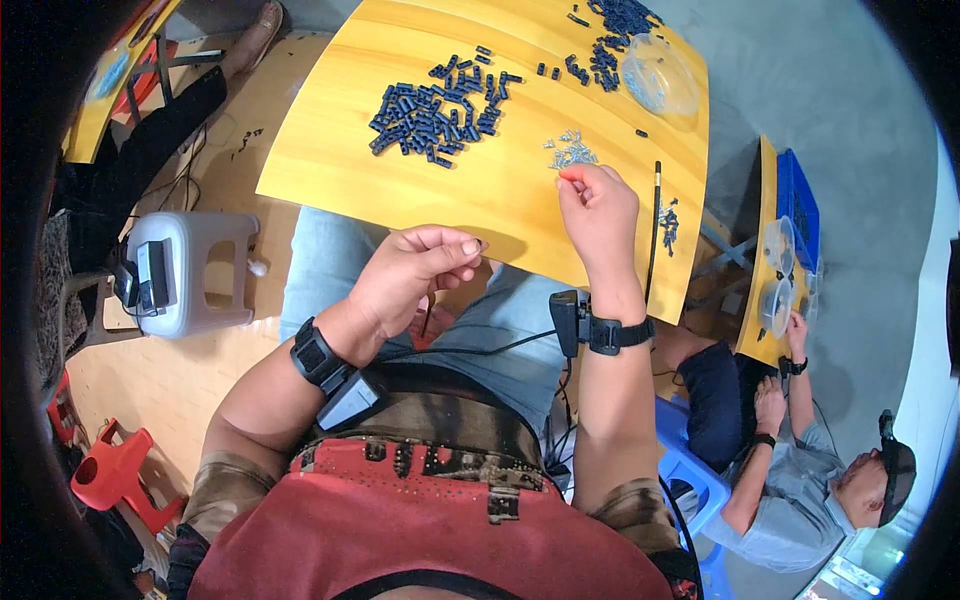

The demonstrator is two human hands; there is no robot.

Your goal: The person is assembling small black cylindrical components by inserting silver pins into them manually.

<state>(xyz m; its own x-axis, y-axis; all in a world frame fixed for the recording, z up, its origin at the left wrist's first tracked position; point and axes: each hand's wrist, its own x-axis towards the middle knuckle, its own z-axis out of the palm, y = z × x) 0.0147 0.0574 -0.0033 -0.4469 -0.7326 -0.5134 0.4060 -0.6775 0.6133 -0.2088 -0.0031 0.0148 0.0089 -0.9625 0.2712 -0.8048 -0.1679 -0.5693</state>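
Observation:
My left hand (415, 268) hovers just off the table's near edge, thumb and fingers pinched on a small dark piece (483, 246) that barely shows at the fingertips. Over the tabletop, my right hand (603, 212) has its fingertips pressed together at the near edge of a little heap of silver metal pieces, like small screws (572, 150). Whatever those fingertips hold, if anything, is hidden. A large pile of short black plastic parts (425, 115) lies farther left on the yellow wood-grain table (330, 150).
At the far right stand another black heap (625, 18) and a clear round tub (660, 78). A thin black rod (656, 215) lies beside small dark bits (670, 225). A white stool (190, 275) is at left; a co-worker (800, 500) sits at right. Cables run from my wrist devices.

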